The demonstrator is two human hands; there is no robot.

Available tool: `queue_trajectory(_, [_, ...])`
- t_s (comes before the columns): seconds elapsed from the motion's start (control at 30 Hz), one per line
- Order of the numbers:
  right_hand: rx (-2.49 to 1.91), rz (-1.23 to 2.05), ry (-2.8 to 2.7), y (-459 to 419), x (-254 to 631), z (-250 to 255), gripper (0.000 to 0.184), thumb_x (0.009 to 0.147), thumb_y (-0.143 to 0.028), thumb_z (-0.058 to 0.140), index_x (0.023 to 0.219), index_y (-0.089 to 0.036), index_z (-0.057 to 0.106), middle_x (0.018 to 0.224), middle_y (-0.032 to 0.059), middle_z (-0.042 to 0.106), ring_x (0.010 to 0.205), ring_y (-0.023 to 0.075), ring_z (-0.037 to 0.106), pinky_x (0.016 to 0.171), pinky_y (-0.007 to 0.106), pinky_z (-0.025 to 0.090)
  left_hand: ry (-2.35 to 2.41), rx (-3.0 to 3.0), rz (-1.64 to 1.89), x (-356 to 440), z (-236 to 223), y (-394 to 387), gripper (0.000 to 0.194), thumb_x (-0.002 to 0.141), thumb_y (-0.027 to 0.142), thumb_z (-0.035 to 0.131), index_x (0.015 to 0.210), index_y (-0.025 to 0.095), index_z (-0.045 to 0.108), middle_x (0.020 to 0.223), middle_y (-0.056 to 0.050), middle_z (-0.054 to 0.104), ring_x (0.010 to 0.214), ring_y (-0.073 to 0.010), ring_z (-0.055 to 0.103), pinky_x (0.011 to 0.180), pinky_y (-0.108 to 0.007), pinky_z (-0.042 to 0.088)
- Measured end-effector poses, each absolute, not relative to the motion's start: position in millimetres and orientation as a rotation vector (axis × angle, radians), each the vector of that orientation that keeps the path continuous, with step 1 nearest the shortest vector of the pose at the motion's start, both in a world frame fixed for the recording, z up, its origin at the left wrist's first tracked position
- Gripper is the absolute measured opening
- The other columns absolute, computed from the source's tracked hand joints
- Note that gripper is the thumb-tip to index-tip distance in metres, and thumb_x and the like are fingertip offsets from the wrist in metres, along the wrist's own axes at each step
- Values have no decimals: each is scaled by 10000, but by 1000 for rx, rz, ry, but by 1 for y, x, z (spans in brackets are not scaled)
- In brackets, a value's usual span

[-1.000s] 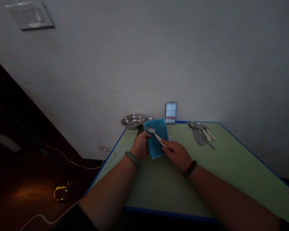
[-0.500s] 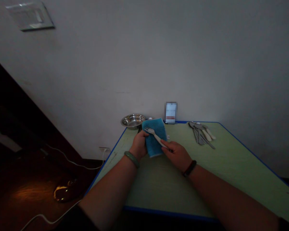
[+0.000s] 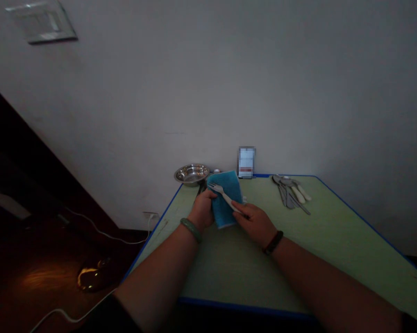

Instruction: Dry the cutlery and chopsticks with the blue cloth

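A light, stiff white-handled fork (image 3: 223, 194), best held by its smooth handle, lies across a soft blue cloth (image 3: 233, 187) above the green bench (image 3: 229, 273). The right hand (image 3: 255, 224) pinches the handle; the left hand (image 3: 202, 210) seems clasped around the cloth, though dimness blurs it.

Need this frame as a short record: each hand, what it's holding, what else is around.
left hand: grips a blue cloth at its edge
right hand: holds a white-handled fork by the handle, tines over the cloth
wrists: jade-green bangle on left, dark band on right
nearby: stainless steel bowl at the far corner of the green table
rest: spoons and other cutlery in a bunch at far right; blurred upright item against the wall
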State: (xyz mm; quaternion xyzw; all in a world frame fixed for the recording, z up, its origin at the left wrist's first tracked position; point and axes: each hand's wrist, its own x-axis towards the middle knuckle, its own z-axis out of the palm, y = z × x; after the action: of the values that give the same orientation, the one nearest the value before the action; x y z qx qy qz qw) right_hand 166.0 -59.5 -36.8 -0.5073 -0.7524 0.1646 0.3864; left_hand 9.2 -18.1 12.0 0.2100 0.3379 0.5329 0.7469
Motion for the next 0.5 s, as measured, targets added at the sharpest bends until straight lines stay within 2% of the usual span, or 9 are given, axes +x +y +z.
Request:
queue_trajectory(0.13, [-1316,375,-1933,-60,166,-37,399,894,-297,538,1261,-204,662,879,83,713,796,197,648,784,354,527,821,436,1164,8,14,-17,394,585,118,499,946,155,651,835,-78,747,839,-286,725,832,-473,579])
queue_trajectory(0.23, [-1326,349,-1943,-60,167,-35,397,895,-297,536,1259,-202,665,838,76,701,748,188,636,747,340,524,813,437,1174,7,16,-17,360,591,127,501,916,162,652,821,-82,746,847,-292,724,829,-470,581])
queue_trajectory(0.5, [-1273,375,-1921,-60,167,-36,378,893,-280,540,1244,-227,671,982,83,742,874,202,665,828,363,531,836,449,1135,10,14,-19,410,558,97,491,932,160,647,829,-71,744,819,-280,723,808,-474,588])
